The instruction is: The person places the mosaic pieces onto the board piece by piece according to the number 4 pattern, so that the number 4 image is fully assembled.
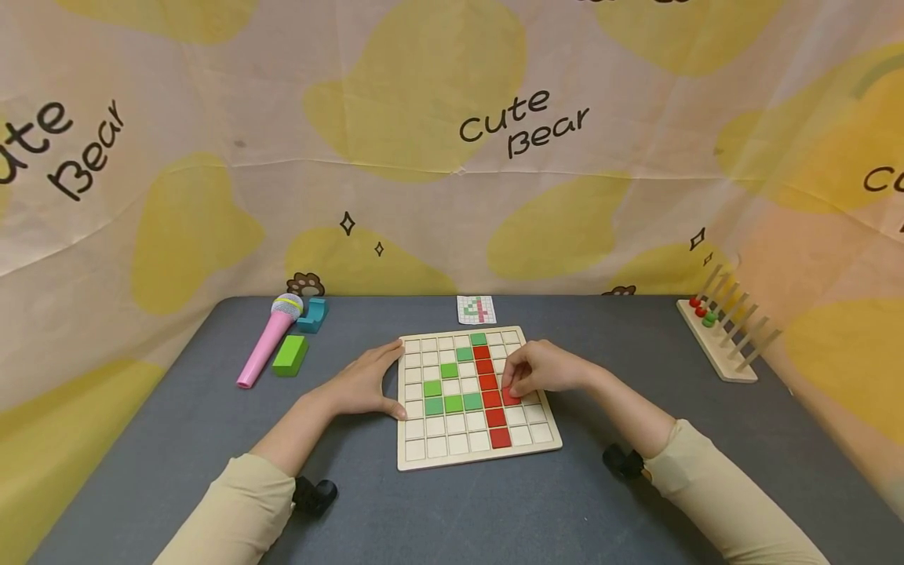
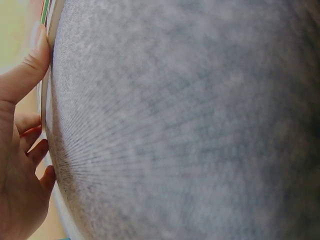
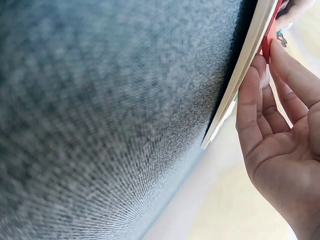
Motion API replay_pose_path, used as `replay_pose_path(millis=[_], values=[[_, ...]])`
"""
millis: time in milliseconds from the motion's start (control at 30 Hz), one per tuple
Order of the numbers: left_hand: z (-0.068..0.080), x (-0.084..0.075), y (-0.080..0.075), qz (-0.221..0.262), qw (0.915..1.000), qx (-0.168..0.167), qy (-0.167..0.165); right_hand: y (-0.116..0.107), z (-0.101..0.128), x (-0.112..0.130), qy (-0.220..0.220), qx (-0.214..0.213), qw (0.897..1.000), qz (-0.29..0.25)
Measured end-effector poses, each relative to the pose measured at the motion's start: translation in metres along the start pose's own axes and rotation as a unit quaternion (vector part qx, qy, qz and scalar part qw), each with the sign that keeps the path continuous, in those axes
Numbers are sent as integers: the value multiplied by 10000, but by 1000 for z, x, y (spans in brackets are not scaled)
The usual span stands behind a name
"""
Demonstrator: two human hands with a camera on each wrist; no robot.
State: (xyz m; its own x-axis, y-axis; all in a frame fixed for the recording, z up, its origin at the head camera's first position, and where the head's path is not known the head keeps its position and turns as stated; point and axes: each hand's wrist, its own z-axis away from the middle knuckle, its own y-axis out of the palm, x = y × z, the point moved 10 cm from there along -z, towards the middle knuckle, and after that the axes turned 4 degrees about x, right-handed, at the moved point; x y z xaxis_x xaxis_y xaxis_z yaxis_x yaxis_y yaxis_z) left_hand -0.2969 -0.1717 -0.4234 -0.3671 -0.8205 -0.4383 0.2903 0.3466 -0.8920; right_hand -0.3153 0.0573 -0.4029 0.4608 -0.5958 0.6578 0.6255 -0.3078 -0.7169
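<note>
A pale wooden grid board [image 1: 480, 459] lies on the dark table, with a column of red tiles [image 1: 489, 381] and several green tiles [image 1: 453, 402] set in its squares. My right hand [image 1: 547, 369] is over the board's right half and pinches a red square tile [image 1: 512, 396] between thumb and fingertips, just right of the red column. In the right wrist view that tile [image 3: 267, 49] stands tilted against the board's surface. Along the left edge rests my left hand [image 1: 356, 383], fingers spread, with thumb and fingertips touching the rim [image 2: 47, 100].
A small printed pattern card [image 1: 476, 310] lies behind the board. To the left are a pink toy microphone [image 1: 268, 341], a green block [image 1: 290, 355] and a teal block [image 1: 314, 315]. A pegged wooden stand [image 1: 716, 345] with red and green beads is at the far right.
</note>
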Motion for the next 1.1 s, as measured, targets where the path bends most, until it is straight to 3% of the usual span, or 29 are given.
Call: replay_pose_path(millis=[533, 733, 900, 1000, 1100], values=[[-4, 4, 5, -12, 9996, 158, -220, -2, 1, -1, -76, -227, 9995, 200], [0, 1, 4, -2, 9998, 155, -115, -16, 6, 0, -104, -752, 9966, 314], [7, 1, 3, 111, 9998, 134, -70, -39, 20, -9, 72, -1466, 9864, 736], [13, 0, -1, 165, 9998, 43, -66, -54, 33, -20, 327, -1864, 9754, 1127], [18, -1, -10, 23, 9996, -270, -93, -68, 47, -33, 695, -2174, 9596, 1646]])
